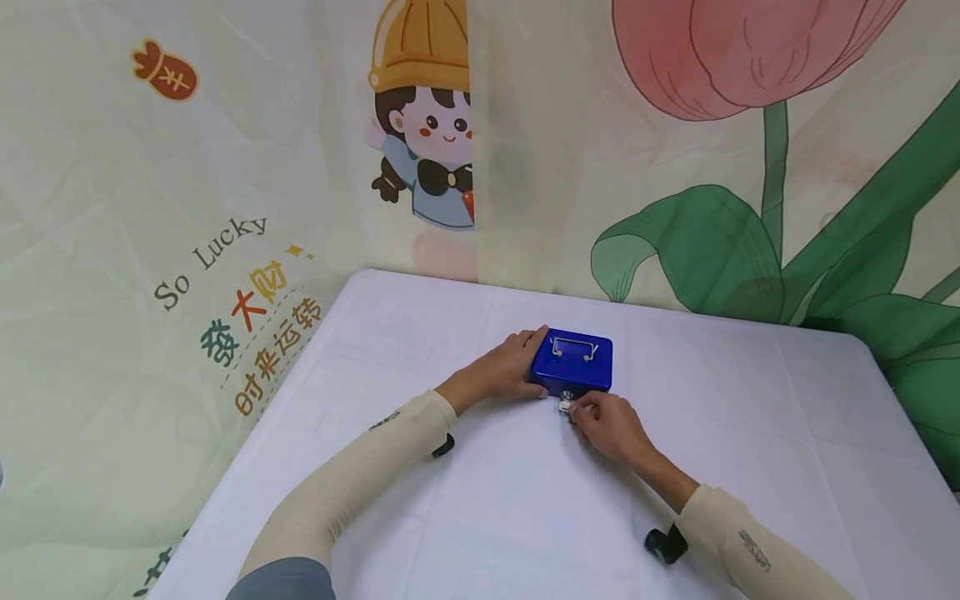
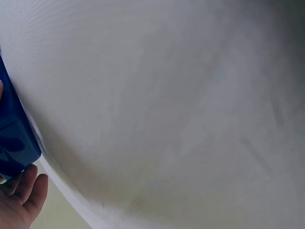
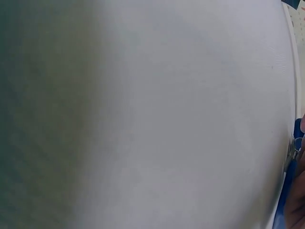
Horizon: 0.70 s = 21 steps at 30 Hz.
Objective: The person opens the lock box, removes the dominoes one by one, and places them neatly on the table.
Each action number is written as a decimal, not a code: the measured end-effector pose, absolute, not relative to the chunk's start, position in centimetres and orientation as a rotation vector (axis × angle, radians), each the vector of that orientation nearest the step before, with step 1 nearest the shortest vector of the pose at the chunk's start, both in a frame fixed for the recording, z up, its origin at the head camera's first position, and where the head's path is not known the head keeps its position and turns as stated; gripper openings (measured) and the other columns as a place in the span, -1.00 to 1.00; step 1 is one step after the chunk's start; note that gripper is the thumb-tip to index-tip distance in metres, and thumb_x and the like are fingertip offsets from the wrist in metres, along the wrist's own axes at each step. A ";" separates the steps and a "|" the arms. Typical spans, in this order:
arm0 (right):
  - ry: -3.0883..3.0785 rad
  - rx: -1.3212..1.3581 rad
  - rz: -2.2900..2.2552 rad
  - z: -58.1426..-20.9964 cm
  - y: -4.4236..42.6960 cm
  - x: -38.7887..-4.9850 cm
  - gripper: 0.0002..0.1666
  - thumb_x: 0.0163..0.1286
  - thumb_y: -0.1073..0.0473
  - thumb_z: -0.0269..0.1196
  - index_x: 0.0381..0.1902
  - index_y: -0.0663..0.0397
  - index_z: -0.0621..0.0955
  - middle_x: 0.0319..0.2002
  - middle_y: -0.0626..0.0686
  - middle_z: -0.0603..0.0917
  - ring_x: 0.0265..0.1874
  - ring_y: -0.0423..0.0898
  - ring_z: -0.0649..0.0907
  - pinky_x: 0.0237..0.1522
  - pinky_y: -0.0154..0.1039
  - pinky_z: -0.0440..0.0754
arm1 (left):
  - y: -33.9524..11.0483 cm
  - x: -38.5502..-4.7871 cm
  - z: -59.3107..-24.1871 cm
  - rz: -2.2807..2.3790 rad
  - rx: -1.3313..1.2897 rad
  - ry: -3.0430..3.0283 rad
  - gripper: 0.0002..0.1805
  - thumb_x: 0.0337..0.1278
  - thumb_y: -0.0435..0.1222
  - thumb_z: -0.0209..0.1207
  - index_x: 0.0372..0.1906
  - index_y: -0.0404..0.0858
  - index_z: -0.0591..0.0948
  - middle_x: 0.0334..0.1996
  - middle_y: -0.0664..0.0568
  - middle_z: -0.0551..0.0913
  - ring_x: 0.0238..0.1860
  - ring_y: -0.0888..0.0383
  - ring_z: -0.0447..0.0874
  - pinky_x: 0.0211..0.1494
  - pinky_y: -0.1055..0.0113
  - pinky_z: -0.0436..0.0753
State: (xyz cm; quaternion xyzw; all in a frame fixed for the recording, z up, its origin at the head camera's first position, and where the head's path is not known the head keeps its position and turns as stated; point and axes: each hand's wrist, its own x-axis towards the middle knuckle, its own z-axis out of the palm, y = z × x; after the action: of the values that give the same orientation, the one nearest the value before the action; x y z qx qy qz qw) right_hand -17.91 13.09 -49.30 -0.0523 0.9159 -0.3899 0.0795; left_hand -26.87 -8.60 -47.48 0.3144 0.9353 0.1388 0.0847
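Head view: printed backdrop (image 1: 540,183) behind table (image 1: 487,500) bearing blue box (image 1: 572,375).

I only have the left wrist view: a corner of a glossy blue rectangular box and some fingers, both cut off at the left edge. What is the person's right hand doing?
Observer: In the head view, the right hand pinches a small silver metal piece at the middle of the glossy blue rectangular box's near side.
Operator: Anything on top of the box?
Observer: Yes, a thin silver wire handle.
Operator: Is the lid up or down?
Observer: Down; it looks level across the box.
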 end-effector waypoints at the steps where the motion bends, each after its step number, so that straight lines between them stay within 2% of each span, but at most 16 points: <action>1: 2.749 -0.152 -1.167 -49.2 13.2 -17.8 -0.76 0.43 0.08 0.25 -0.16 0.11 0.73 -0.62 -0.08 0.62 -0.59 -0.15 0.54 -0.53 -0.27 0.45 | -8.6 -26.9 -47.5 0.415 0.935 2.789 0.24 0.12 0.16 0.35 0.63 -0.21 -0.17 0.52 -0.19 0.19 0.49 -0.04 0.22 0.53 0.11 0.31; 8: 2.748 -0.215 -1.245 -48.6 14.5 -17.5 -0.77 0.45 0.02 0.27 -0.32 0.02 0.71 -0.56 -0.02 0.65 -0.55 -0.12 0.55 -0.54 -0.29 0.48 | -8.6 -26.9 -47.5 0.417 0.923 2.781 0.25 0.11 0.16 0.35 0.63 -0.22 -0.17 0.53 -0.20 0.18 0.50 -0.07 0.21 0.53 0.09 0.31; 14: 2.761 -0.331 -1.362 -47.9 16.0 -17.9 -0.73 0.46 -0.02 0.27 -0.27 0.06 0.69 -0.54 0.05 0.67 -0.54 -0.09 0.56 -0.55 -0.31 0.52 | -8.6 -26.9 -47.3 0.404 0.925 2.784 0.24 0.11 0.15 0.36 0.63 -0.22 -0.16 0.52 -0.21 0.20 0.49 -0.07 0.22 0.52 0.07 0.32; 21: 2.916 -0.377 -1.410 -47.3 17.0 -18.6 -0.75 0.43 -0.01 0.31 -0.26 0.06 0.67 -0.56 -0.01 0.62 -0.55 -0.08 0.51 -0.60 -0.33 0.45 | -8.6 -26.9 -47.0 0.399 0.937 2.770 0.22 0.14 0.16 0.33 0.63 -0.23 -0.17 0.53 -0.20 0.18 0.50 -0.07 0.22 0.53 0.08 0.31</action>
State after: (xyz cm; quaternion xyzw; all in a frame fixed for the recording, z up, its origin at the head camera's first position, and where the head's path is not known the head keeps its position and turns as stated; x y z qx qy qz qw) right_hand -18.65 16.99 -47.27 -0.1155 0.8926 -0.4317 -0.0595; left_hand -26.94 -8.58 -47.04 0.3159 0.9344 0.1347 0.0948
